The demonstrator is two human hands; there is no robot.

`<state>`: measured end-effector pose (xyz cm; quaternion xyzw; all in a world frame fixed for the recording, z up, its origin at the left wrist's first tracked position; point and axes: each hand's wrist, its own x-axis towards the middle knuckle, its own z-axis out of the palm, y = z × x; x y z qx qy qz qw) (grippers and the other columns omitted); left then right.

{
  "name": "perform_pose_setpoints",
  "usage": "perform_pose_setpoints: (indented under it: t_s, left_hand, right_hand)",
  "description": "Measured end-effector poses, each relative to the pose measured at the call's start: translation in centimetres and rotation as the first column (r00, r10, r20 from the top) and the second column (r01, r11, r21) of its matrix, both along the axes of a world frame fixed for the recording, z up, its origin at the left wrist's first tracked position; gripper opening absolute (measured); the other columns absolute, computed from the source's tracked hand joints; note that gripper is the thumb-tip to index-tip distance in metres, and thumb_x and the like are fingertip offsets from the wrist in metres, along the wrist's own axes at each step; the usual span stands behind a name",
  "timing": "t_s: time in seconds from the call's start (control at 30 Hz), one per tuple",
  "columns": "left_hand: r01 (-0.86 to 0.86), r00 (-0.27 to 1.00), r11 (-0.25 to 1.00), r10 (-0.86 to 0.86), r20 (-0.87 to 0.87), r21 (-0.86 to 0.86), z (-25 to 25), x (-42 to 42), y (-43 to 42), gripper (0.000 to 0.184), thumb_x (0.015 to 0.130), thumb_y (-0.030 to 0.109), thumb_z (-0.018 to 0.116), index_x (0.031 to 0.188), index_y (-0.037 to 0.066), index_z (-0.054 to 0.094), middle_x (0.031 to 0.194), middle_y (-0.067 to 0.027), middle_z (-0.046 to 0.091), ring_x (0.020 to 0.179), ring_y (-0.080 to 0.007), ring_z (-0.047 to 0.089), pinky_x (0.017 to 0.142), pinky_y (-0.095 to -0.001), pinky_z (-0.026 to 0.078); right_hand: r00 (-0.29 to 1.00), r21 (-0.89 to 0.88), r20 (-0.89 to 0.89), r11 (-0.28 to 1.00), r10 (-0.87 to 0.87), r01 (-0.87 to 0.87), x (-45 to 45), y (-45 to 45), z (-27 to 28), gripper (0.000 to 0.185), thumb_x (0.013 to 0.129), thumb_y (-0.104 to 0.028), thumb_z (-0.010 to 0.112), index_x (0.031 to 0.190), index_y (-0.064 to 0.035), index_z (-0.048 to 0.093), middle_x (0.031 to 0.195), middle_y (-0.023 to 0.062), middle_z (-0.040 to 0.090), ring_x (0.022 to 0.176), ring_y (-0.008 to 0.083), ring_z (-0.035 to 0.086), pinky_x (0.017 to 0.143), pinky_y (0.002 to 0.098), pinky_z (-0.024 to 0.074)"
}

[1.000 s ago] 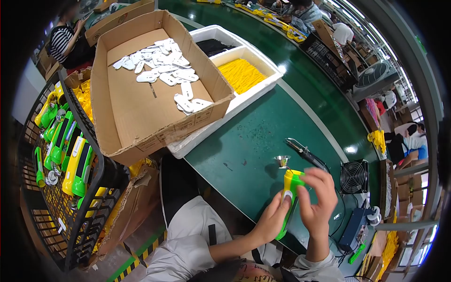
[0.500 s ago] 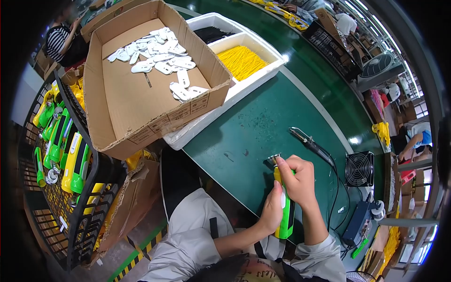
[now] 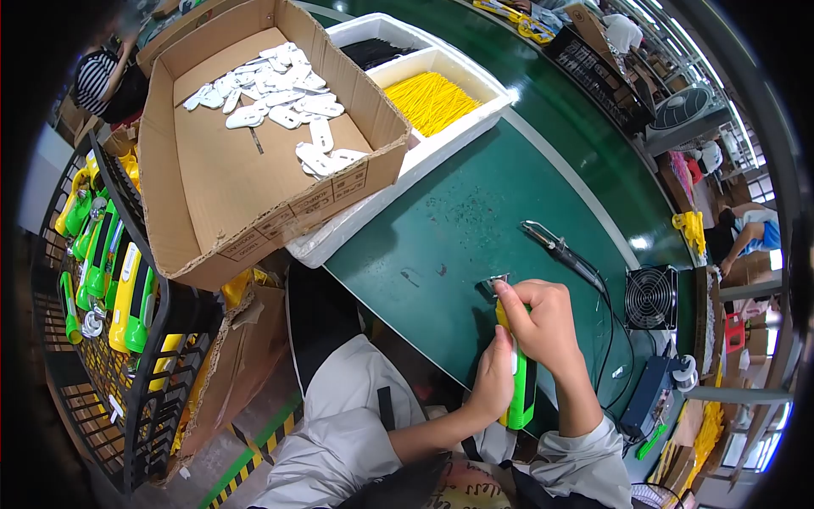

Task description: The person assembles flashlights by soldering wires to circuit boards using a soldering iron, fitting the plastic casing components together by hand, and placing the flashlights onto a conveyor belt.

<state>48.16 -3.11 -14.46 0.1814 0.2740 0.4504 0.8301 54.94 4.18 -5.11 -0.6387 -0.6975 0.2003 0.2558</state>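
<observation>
My left hand [image 3: 493, 380] is wrapped round the body of a green-and-yellow handheld tool [image 3: 523, 399] with a black strip along its side. My right hand [image 3: 544, 321] grips its upper end, thumb pressed by a small metal head [image 3: 495, 281]. Fingers cover most of the upper body, so the exact kind of tool is unclear. Right of the hands, a soldering iron [image 3: 563, 253] lies on the green table [image 3: 424, 280], its cord running down past a small black fan [image 3: 651, 299].
At the left, a cardboard box [image 3: 203, 204] of white plastic pieces rests partly on a white foam box [image 3: 500, 106] with yellow ties. A black basket [image 3: 140, 407] holds similar tools. A blue unit [image 3: 646, 394] with a solder spool stands right. Other people are farther off.
Both hands keep their hold on the tool, with slight shifts of grip and angle. The view has moved a little, so the boxes appear farther left. A person at far right has changed posture.
</observation>
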Motion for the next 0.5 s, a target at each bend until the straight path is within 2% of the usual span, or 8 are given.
perform_pose_setpoints:
  t_s: [0.07,0.17,0.2,0.3,0.4,0.5]
  left_hand:
    - [-0.031,0.996,0.997,0.038,-0.081,0.076,0.2,0.1,0.0,0.054,0.102,0.047,0.021,0.126,0.004,0.044,0.107,-0.0029,0.055,0.096,-0.0079,0.054,0.085,-0.0246,0.044]
    - [0.132,0.969,0.978,-0.093,0.227,-0.16,-0.1,-1.0,0.6,0.052,0.101,0.049,0.023,0.123,0.007,0.046,0.099,-0.0024,0.059,0.086,-0.0085,0.06,0.075,-0.0241,0.049]
    - [0.101,0.955,0.982,-0.05,0.291,-0.162,0.7,-1.0,0.8,0.051,0.101,0.05,0.022,0.12,0.009,0.047,0.095,-0.0025,0.061,0.078,-0.01,0.063,0.068,-0.0248,0.052]
    - [0.129,0.951,0.979,-0.076,0.301,-0.159,1.6,-1.1,0.9,0.052,0.101,0.05,0.022,0.118,0.009,0.048,0.095,-0.0028,0.061,0.079,-0.0107,0.063,0.07,-0.0258,0.052]
    - [0.17,0.883,0.974,-0.084,0.462,-0.148,0.9,-1.1,1.1,0.052,0.1,0.05,0.023,0.117,0.009,0.049,0.094,-0.0036,0.062,0.079,-0.0117,0.063,0.07,-0.0263,0.052]
    - [0.194,0.937,0.978,-0.164,0.308,-0.071,0.9,-1.4,1.6,0.051,0.101,0.05,0.023,0.116,0.009,0.05,0.093,-0.0038,0.062,0.079,-0.0124,0.063,0.07,-0.0267,0.052]
  right_hand:
    - [0.998,0.054,0.066,0.999,-0.007,0.004,-0.2,-0.2,-0.1,0.035,0.087,-0.017,0.06,0.058,0.0029,0.057,0.052,0.016,0.05,0.048,0.0317,0.05,0.049,0.0389,0.0379]
    - [0.999,0.002,0.018,0.999,-0.036,0.035,0.4,-0.2,2.0,0.035,0.088,-0.017,0.06,0.059,0.0031,0.058,0.052,0.0159,0.05,0.048,0.0306,0.05,0.049,0.0383,0.0373]
    - [0.999,0.001,-0.006,0.999,-0.047,0.047,0.5,0.0,2.6,0.035,0.088,-0.017,0.06,0.061,0.0038,0.058,0.052,0.0157,0.05,0.047,0.0296,0.05,0.048,0.0376,0.0364]
    - [1.0,0.054,-0.004,0.999,-0.002,0.002,0.9,0.1,2.2,0.034,0.088,-0.018,0.06,0.062,0.0044,0.059,0.053,0.0158,0.051,0.048,0.0292,0.051,0.047,0.0371,0.0357]
    - [0.999,0.033,-0.036,0.999,-0.022,0.023,1.7,-0.3,2.7,0.036,0.088,-0.019,0.061,0.061,0.0044,0.057,0.05,0.0126,0.045,0.045,0.0242,0.044,0.046,0.0358,0.0324]
    - [0.999,0.019,-0.049,1.0,-0.02,0.021,2.8,-0.9,2.6,0.037,0.087,-0.019,0.061,0.059,0.004,0.052,0.049,0.0095,0.039,0.045,0.0189,0.038,0.046,0.0344,0.0294]
